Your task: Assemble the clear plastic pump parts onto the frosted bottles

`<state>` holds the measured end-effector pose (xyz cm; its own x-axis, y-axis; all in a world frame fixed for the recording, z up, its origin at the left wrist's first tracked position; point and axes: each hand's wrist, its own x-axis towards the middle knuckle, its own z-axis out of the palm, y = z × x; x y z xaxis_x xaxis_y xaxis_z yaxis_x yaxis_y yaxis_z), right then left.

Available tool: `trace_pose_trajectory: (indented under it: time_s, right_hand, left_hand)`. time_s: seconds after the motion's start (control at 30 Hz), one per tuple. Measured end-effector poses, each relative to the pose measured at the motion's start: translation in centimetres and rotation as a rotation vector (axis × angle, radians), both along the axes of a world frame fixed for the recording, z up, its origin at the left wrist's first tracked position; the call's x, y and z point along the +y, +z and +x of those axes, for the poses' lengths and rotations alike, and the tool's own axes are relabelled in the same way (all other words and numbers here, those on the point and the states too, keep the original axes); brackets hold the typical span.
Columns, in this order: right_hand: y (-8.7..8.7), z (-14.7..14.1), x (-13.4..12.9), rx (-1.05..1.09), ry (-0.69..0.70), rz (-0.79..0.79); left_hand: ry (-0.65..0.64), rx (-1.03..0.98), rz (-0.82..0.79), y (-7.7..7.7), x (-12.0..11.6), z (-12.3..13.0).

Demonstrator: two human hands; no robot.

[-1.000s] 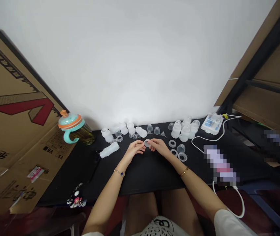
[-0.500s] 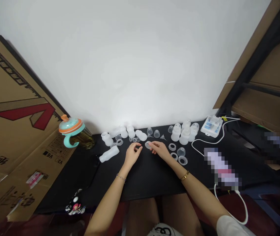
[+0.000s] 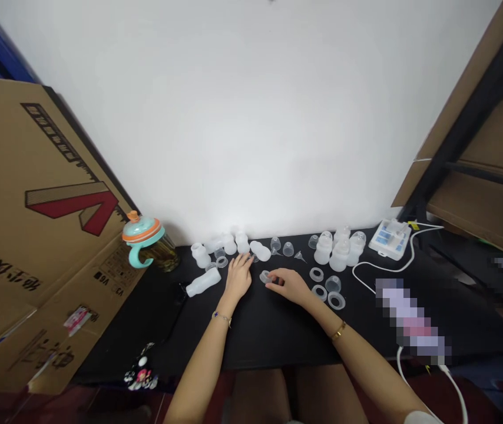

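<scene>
Taking the clear ring (image 3: pixel 265 276) as the clock's centre: at its four o'clock is the right hand (image 3: pixel 290 286), thumb and forefinger parted near the ring's edge; I cannot tell whether they pinch it. At nine, the left hand (image 3: pixel 239 277) stretches its fingers towards small clear parts (image 3: pixel 255 257); whether they pinch anything is hidden. Three loose rings (image 3: pixel 336 301) and one clear dome (image 3: pixel 333 284) lie around three o'clock. One white bottle (image 3: pixel 204 282) lies on its side at nine. Farther off, four capped bottles (image 3: pixel 340 256) stand clustered at two, and two domes (image 3: pixel 288 248) sit between twelve and one. Out at nine, the cardboard box (image 3: pixel 70 235) reads V6 and V3.
</scene>
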<state>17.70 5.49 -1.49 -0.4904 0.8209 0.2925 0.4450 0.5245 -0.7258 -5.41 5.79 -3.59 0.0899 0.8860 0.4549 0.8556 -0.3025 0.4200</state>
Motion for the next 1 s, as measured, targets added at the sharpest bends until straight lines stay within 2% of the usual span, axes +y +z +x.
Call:
trace_pose_trajectory:
  time_s: [0.13, 0.37, 0.5, 0.63, 0.8, 0.9, 1.0]
  right_hand:
    - [0.2, 0.0, -0.3, -0.097, 0.068, 0.041]
    - [0.3, 0.2, -0.2, -0.086, 0.109, 0.047]
    - [0.1, 0.3, 0.1, -0.072, 0.121, 0.047]
    - [-0.1, 0.4, 0.3, -0.052, 0.135, 0.037]
    - [0.3, 0.3, 0.2, 0.046, 0.13, -0.093]
    - [0.5, 0.2, 0.0, 0.129, 0.115, -0.155]
    - [0.2, 0.2, 0.3, 0.235, 0.068, -0.278]
  left_hand:
    - [0.005, -0.002, 0.045, 0.4, -0.3, 0.1]
    - [0.081, -0.055, 0.024, 0.9, -0.6, -0.1]
    - [0.066, -0.194, 0.033, 1.1, -1.1, 0.0]
    - [0.034, -0.451, 0.019, 1.3, -1.7, 0.7]
    - [-0.114, -0.666, -0.066, 1.7, -2.1, 2.0]
    - [-0.194, -0.699, -0.093, 1.8, -2.2, 2.4]
    - [-0.213, -0.734, -0.124, 1.8, -2.2, 2.5]
